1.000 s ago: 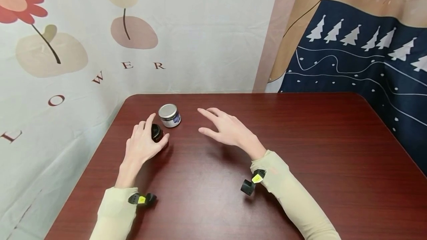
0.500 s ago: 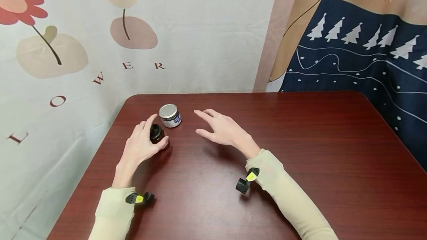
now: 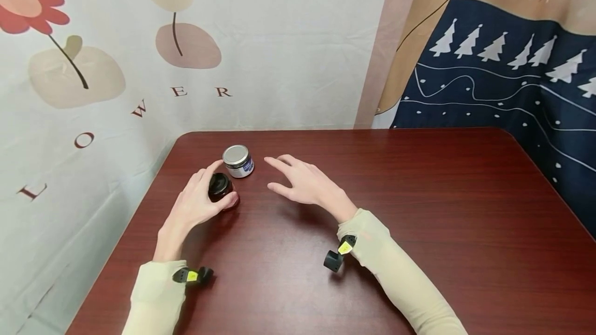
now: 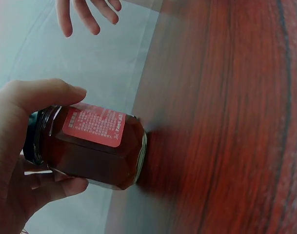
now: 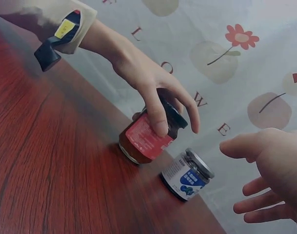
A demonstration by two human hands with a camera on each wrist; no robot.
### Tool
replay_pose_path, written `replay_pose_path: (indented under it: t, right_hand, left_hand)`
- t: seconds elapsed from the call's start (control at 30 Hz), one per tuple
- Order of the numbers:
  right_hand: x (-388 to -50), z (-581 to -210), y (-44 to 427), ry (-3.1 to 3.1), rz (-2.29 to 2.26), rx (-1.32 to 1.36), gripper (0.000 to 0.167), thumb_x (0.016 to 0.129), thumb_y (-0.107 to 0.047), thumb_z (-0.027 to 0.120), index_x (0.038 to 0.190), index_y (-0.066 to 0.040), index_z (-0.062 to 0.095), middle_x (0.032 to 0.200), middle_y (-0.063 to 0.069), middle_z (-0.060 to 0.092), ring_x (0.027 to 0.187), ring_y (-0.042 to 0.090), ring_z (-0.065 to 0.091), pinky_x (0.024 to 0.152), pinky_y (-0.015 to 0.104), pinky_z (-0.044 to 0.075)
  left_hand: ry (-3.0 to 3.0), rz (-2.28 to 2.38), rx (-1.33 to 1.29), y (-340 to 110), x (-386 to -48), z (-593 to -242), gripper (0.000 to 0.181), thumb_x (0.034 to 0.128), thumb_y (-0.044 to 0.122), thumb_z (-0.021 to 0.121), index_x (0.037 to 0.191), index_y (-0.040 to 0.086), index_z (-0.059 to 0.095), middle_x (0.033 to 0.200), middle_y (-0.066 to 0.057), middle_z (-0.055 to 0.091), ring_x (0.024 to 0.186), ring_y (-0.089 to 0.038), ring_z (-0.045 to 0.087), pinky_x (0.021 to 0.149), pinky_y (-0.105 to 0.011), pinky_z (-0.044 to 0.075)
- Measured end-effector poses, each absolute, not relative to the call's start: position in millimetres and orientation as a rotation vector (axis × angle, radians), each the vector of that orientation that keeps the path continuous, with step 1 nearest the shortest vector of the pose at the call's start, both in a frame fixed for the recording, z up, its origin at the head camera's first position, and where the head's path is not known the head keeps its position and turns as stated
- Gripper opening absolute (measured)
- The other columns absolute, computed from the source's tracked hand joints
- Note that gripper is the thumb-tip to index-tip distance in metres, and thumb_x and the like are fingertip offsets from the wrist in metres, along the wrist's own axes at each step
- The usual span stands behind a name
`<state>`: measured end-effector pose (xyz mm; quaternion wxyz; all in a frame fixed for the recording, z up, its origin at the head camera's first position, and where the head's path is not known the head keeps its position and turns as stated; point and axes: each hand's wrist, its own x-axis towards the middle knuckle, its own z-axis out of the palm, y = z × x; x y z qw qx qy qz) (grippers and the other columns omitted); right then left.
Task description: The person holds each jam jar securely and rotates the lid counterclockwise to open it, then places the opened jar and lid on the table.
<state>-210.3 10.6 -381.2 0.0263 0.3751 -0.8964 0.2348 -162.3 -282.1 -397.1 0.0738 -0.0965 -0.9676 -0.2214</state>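
Red-labelled jar (image 4: pixel 97 158): hard, likely weighty glass, best held round its upper body

The jar stands upright at the left side of the bench (image 3: pixel 442 211), in the left hand (image 3: pixel 193 199); whether its base touches the wood or sits just off it, I cannot tell. That hand comes from above, grasping it with the thumb (image 4: pixel 55 92) over the top edge of the red label (image 4: pixel 93 126) and the fingers (image 4: pixel 70 187) round the opposite side, just under the dark lid (image 4: pixel 31 141).

It should handle as stiff and fairly heavy for its size, since dark contents seem to fill most of it. Smooth glass would probably slide under a light touch and could chip or crack if knocked. The paper label and faceted sides (flat faces suit a thumb nicely) likely give better purchase than a bare round wall would. A hold lower down, nearer the middle, might carry the weight more steadily; lifting by the lid alone would trust the closure too far.

The right hand (image 3: pixel 307 182) is released and holds nothing, its fingers extended near the silver-lidded jar (image 5: pixel 182 178), which stands close behind the gripped one.
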Motion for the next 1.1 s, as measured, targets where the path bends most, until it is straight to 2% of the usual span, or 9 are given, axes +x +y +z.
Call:
replay_pose_path:
  t: [0.5, 0.83, 1.1]
  right_hand:
    - [-209, -378, -10, -2.744, 0.685, 1.229, 0.061, 0.101, -0.047, 0.056, 0.154, -0.021, 0.042, 0.142, 0.008, 0.051, 0.117, 0.022, 0.06, 0.098, 0.04, 0.049]
    - [-206, -379, -25, -2.752, 0.648, 1.265, 0.061, 0.102, -0.046, 0.056, 0.154, -0.019, 0.043, 0.142, 0.009, 0.052, 0.117, 0.022, 0.061, 0.099, 0.038, 0.049]
    - [-205, -377, -36, -2.741, 0.681, 1.287, 0.058, 0.101, -0.045, 0.058, 0.153, -0.021, 0.045, 0.141, 0.007, 0.052, 0.117, 0.019, 0.06, 0.098, 0.036, 0.048]
  left_hand:
    - [-2.807, -0.794, -0.426, -287, -169, -401, 0.078, 0.0833, 0.042, 0.082, 0.145, 0.012, 0.045, 0.127, -0.015, 0.056, 0.121, -0.033, 0.05, 0.1, -0.056, 0.04]
    - [-2.778, -0.868, -0.446, -291, -170, -404, 0.071, 0.08, 0.037, 0.086, 0.134, 0.004, 0.052, 0.126, -0.013, 0.058, 0.117, -0.03, 0.053, 0.099, -0.05, 0.041]
    - [-2.789, -0.905, -0.448, -294, -172, -406, 0.07, 0.0785, 0.035, 0.088, 0.133, 0.007, 0.053, 0.122, -0.008, 0.059, 0.111, -0.025, 0.056, 0.096, -0.046, 0.042]
